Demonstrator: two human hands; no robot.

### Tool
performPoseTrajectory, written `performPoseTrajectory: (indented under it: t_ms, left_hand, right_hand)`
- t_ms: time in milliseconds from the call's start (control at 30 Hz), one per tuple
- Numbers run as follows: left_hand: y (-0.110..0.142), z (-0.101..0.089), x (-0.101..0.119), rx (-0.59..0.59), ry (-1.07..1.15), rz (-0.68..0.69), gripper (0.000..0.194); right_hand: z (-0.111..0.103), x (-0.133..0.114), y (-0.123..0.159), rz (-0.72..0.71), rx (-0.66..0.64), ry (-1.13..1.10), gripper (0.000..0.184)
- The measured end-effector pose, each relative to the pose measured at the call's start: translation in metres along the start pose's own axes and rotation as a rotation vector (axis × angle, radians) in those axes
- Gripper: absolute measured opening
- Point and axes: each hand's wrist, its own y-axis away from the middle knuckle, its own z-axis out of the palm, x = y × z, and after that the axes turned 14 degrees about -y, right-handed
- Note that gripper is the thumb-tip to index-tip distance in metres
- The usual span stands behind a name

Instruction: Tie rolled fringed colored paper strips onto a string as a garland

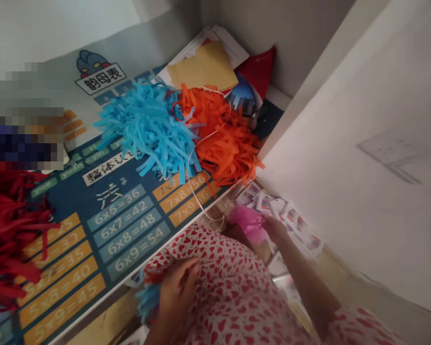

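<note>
My right hand (274, 228), low beside the table's right end, is closed on a thin, crumpled pink sheet (249, 223); I cannot tell whether it is paper or plastic. In front of my body my left hand (182, 280) is closed with fingers curled, and anything in it is hidden. Just past that hand, a blue and red fringed bundle (147, 299) shows partly below the table edge. On the table lie a blue paper-strip pom-pom (154, 124) and an orange one (230, 143), touching. A white cord (189, 175) runs from them over the edge.
Printed learning charts cover the table (72, 191). A red fringed pom-pom (10, 239) lies at left. A tan envelope (204, 64), papers and a red pointed item (260, 72) are piled at the back corner. White printed cards (294, 218) lie scattered below, near the white wall (380, 120).
</note>
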Motion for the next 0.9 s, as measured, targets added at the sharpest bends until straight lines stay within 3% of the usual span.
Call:
performPoseTrajectory:
  t_ms: [133,233,300,367,467,600,667,733,800,833,900]
  left_hand:
    - [-0.044,0.038,0.07,-0.184,0.088,0.324,0.026]
    - [-0.058,0.065,0.124,-0.232,0.078,0.497,0.044]
    - [-0.057,0.071,0.15,-0.242,0.149,0.579,0.046]
    - [-0.051,0.064,0.163,-0.272,0.264,0.568,0.034]
    - [-0.04,0.033,0.155,-0.424,0.493,0.408,0.022]
    - [-0.031,-0.005,0.12,-0.561,0.827,0.127,0.038]
    - [-0.027,-0.012,0.106,-0.561,0.919,0.032,0.05]
    - [-0.021,-0.011,0.098,-0.547,0.978,-0.029,0.058]
    - [-0.016,-0.006,0.096,-0.529,1.047,-0.083,0.068]
    - [-0.015,-0.003,0.096,-0.518,1.091,-0.107,0.073]
    - [-0.014,0.0,0.096,-0.484,1.181,-0.135,0.079]
  right_hand:
    - [0.006,-0.043,0.044,-0.019,-0.048,-0.064,0.029]
    - [0.027,-0.074,0.086,-0.052,-0.088,-0.072,0.03]
    - [0.04,-0.097,0.114,-0.064,-0.135,-0.07,0.03]
    - [0.046,-0.12,0.138,-0.068,-0.179,-0.034,0.032]
    - [0.036,-0.153,0.157,-0.123,-0.164,0.094,0.034]
    - [0.01,-0.176,0.154,-0.253,-0.063,0.448,0.031]
    - [0.008,-0.178,0.153,-0.47,0.005,0.754,0.028]
    - [0.02,-0.174,0.158,-0.823,0.059,0.959,0.023]
    - [0.045,-0.164,0.169,-1.053,-0.117,0.944,0.019]
    - [0.061,-0.156,0.173,-1.039,-0.307,0.891,0.021]
    - [0.095,-0.134,0.175,-0.792,-0.736,0.859,0.032]
